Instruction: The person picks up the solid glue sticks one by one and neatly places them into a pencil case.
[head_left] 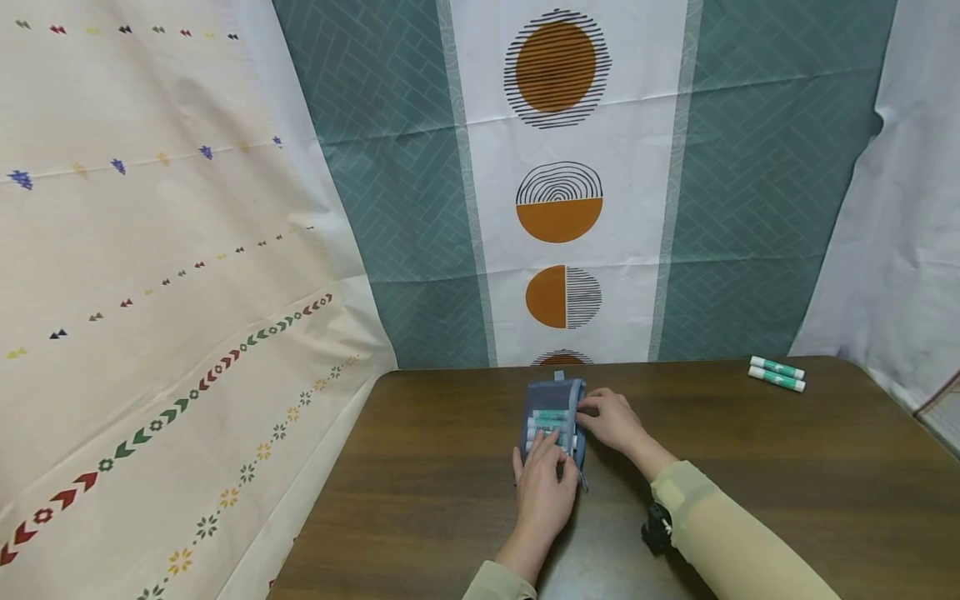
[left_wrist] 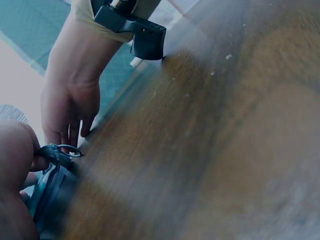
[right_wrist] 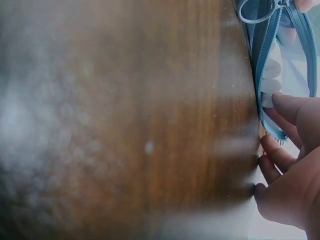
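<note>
A blue-grey zip pouch (head_left: 552, 396) with a see-through front lies on the table, with several white-and-green markers (head_left: 551, 415) inside. My left hand (head_left: 543, 492) lies over its near part, thumb and fingers pinching the edge near the zip pull ring (right_wrist: 257, 11). From the right, my right hand (head_left: 615, 423) reaches to the open zipped side. In the right wrist view the zip gapes around white marker ends (right_wrist: 271, 68). There my right thumb and forefinger pinch the lowest white end (right_wrist: 268, 100) at the opening. The pouch's interior is partly hidden.
Two more white-and-green markers (head_left: 777, 374) lie side by side at the table's far right corner. Patterned cloths (head_left: 577, 250) hang behind the brown wooden table (head_left: 420, 467) and along its sides. A black wrist camera (head_left: 657, 528) is strapped to my right sleeve.
</note>
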